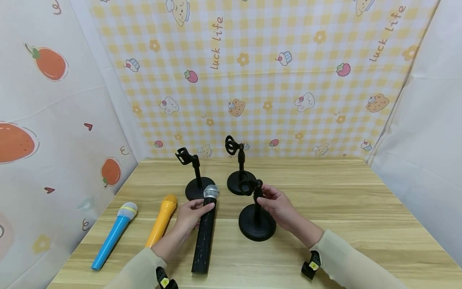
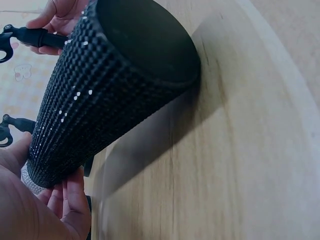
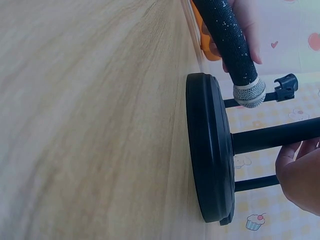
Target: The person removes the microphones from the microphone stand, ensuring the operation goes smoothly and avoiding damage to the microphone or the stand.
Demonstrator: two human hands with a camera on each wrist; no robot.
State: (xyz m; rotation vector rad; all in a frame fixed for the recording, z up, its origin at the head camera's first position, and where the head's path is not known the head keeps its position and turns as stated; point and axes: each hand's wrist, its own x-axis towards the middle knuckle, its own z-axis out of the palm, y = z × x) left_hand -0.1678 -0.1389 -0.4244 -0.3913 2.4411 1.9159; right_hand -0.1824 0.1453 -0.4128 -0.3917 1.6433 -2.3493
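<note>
My left hand (image 1: 188, 216) grips a black, studded microphone (image 1: 205, 239) just below its silver mesh head. The left wrist view shows the thumb on one side and fingers on the other, with the flat end of the handle (image 2: 150, 40) towards the camera. In the right wrist view the mesh head (image 3: 250, 94) is off the table. My right hand (image 1: 277, 205) holds the upright of the nearest black microphone stand (image 1: 257, 228) below its clip. That stand's round base (image 3: 207, 145) is upright, at or very near the tabletop.
Two more black stands are behind: one at back left (image 1: 196, 172), another at back centre (image 1: 241, 168). A yellow microphone (image 1: 162, 218) and a blue microphone (image 1: 112, 241) lie left of my left hand. Patterned cloth (image 1: 252, 88) hangs behind the wooden table (image 1: 346, 224).
</note>
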